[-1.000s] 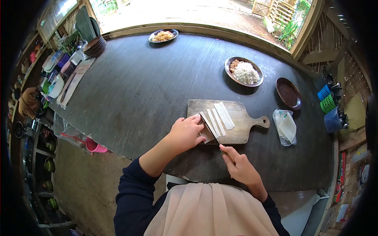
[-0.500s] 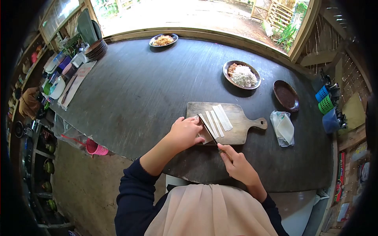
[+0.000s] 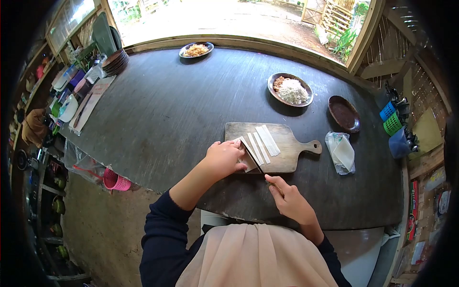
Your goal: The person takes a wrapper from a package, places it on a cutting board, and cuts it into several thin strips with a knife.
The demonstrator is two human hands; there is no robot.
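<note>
A wooden cutting board (image 3: pixel 285 163) with its handle to the right lies near the table's front edge. Several pale flat strips (image 3: pixel 267 141) rest on it. My left hand (image 3: pixel 224 159), fingers spread, presses a pale sheet (image 3: pixel 249 164) at the board's left side. Closed round a knife's handle, my right hand (image 3: pixel 290 199) is just below the board's front edge. The dark knife blade (image 3: pixel 254 159) slants up and left across the sheet, beside my left fingers and left of the cut strips.
Beyond the board stands a plate (image 3: pixel 308 101) of white and brown food. An empty brown dish (image 3: pixel 344 114) and a plastic packet (image 3: pixel 340 153) lie to the right. Another food plate (image 3: pixel 181 53) sits far back, with stacked plates (image 3: pixel 115 62) at the left.
The knife's handle and my right hand have shifted very slightly relative to the board. The whole view has moved a little; my left hand stays on the sheet.
</note>
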